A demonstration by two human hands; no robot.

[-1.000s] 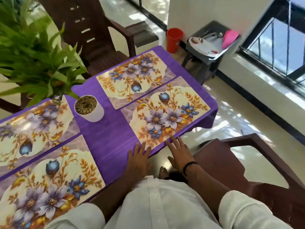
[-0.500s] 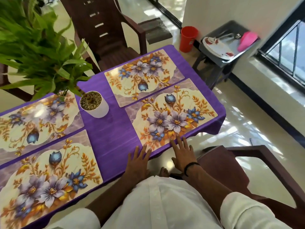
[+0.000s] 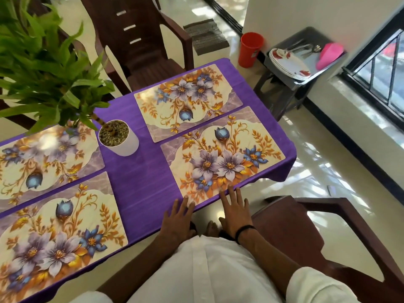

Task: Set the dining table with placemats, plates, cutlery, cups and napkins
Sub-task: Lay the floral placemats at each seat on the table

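Note:
Several floral placemats lie on the purple tablecloth (image 3: 140, 178). The near right placemat (image 3: 223, 156) is in front of me. My left hand (image 3: 178, 218) lies flat with straight fingers, its tips at that placemat's near left corner. My right hand (image 3: 237, 209), a black band on its wrist, is also flat, with its fingertips on the placemat's near edge. Neither hand holds anything. A stack of white plates (image 3: 288, 63), some cutlery (image 3: 303, 48) and a pink thing (image 3: 329, 55) sit on a dark side stool (image 3: 282, 88) at the far right.
A potted plant in a white pot (image 3: 119, 137) stands mid-table. A brown chair (image 3: 306, 232) is at my right, another brown chair (image 3: 140, 38) across the table. A red bin (image 3: 250, 50) stands on the floor by the wall. A barred window (image 3: 380, 66) lies to the right.
Both hands have stayed flat at the near edge of the right placemat. The view has shifted so the table sits further right and lower in the frame.

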